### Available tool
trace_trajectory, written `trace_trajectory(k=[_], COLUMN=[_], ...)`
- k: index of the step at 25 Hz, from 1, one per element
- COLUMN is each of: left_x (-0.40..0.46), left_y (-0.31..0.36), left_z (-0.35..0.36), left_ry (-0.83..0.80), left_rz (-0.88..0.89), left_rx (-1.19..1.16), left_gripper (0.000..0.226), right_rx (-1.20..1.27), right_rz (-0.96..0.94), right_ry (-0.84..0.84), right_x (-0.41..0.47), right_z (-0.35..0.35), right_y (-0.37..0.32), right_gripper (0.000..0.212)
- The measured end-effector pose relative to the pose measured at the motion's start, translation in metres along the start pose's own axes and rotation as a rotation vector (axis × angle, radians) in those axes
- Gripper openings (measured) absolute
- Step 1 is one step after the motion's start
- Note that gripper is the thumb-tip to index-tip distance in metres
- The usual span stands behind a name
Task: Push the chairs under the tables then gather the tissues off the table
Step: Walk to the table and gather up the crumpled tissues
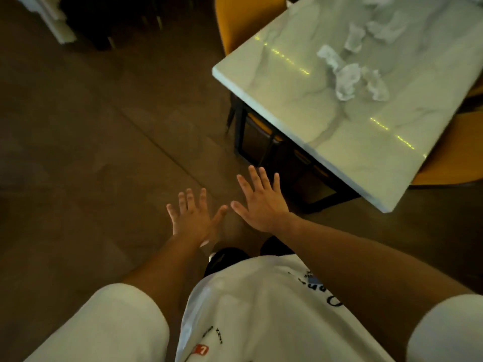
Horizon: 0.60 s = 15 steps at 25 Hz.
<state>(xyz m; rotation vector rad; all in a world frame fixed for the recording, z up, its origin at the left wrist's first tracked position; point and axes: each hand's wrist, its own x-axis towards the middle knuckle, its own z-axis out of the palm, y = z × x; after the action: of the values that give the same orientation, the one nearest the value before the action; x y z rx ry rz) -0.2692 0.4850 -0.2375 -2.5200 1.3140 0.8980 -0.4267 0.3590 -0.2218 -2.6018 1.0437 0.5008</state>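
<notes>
A white marble table point(326, 121) fills the upper right. Several crumpled white tissues point(347, 79) lie on its top, with more tissues point(386, 28) farther back. A yellow chair point(243, 19) stands at the table's far side and another yellow chair point(449, 158) at the right side, partly tucked under. My left hand point(192, 216) and my right hand point(262, 202) are held out flat over the floor, fingers spread, holding nothing. Both are short of the table's near corner and touch nothing.
The table's black metal frame point(264, 142) stands just beyond my right hand. Brown tiled floor point(91, 152) spreads to the left. Dark furniture and a white object point(55, 22) sit at the far upper left. My dark shoes point(224, 258) show below my hands.
</notes>
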Motion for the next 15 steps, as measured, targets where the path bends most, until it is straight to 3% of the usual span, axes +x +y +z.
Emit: trace_trajectory(k=[7, 15], left_x=[0.111, 0.220], left_y=[0.081, 0.179], left_z=[-0.072, -0.157], left_ry=[0.033, 0.020], left_rz=[0.249, 0.310], left_rx=[0.146, 0.295], left_gripper=[0.096, 0.096], right_rx=[0.079, 0.208], right_rz=[0.244, 0.393], right_ry=[0.068, 0.094], right_x=[0.055, 0.126], right_z=[-0.029, -0.072], right_y=[0.093, 0.206], right_gripper=[0.080, 0.079])
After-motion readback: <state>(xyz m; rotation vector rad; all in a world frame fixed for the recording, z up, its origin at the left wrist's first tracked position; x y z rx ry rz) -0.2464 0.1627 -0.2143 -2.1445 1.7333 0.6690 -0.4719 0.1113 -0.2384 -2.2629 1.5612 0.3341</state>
